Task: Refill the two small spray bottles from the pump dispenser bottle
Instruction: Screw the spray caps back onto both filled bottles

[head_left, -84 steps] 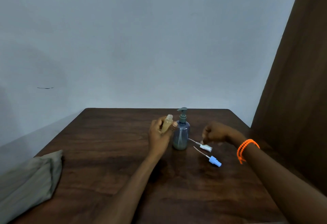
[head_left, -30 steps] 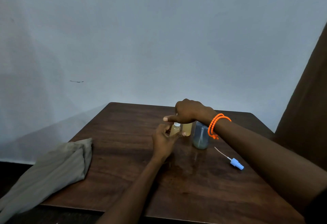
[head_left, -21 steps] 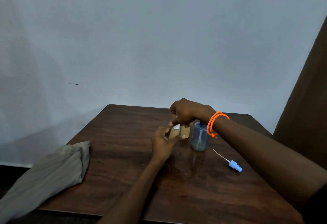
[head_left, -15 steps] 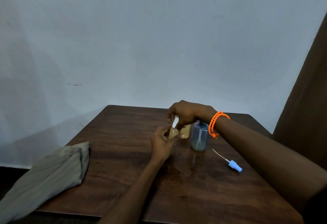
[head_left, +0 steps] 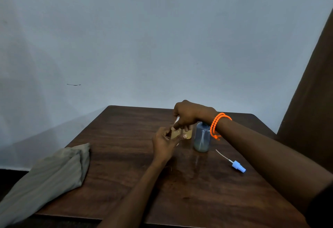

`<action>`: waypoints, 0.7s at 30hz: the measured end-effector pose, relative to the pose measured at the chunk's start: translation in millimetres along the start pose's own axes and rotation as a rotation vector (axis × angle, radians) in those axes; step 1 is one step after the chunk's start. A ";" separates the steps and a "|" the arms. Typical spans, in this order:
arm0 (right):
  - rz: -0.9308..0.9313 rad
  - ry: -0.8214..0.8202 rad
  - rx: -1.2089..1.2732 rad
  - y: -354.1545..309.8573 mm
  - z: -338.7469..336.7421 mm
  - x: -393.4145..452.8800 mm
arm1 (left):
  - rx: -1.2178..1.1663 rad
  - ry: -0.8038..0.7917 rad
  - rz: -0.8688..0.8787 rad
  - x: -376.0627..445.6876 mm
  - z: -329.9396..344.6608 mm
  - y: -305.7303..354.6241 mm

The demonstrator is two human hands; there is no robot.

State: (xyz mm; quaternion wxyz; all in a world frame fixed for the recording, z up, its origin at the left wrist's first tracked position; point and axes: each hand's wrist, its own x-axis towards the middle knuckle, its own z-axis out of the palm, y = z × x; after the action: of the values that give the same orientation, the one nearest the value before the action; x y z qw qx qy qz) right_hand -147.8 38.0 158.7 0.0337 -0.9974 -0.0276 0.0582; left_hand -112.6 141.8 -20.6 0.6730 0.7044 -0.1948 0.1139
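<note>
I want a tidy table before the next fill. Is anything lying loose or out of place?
Yes: a blue spray cap with its dip tube lies loose on the table, right of the pump bottle, off any bottle.

Two small amber spray bottles [head_left: 180, 134] stand side by side, partly hidden, just left of the upright grey translucent pump dispenser bottle [head_left: 202, 137], with a blue spray head [head_left: 238, 166] and its thin tube lying on the tabletop [head_left: 126, 155]

Pump bottle [head_left: 202, 137] top hidden behind right wrist
</note>
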 end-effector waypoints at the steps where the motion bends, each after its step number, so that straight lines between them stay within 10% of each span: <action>1: 0.045 0.031 -0.013 -1.5 4.6 0.9 | -0.002 0.006 0.006 0.3 -0.1 -0.5; 21: -0.092 -0.047 -0.057 -1.2 -12.8 -3.1 | 0.029 0.017 0.004 0.5 3.2 -0.3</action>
State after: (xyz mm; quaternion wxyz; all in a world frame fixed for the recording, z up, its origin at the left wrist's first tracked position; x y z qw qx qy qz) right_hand -149.4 38.2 171.8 0.0075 -0.9939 -0.0757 0.0794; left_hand -112.3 138.6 -20.9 0.6641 0.7127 -0.1886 0.1241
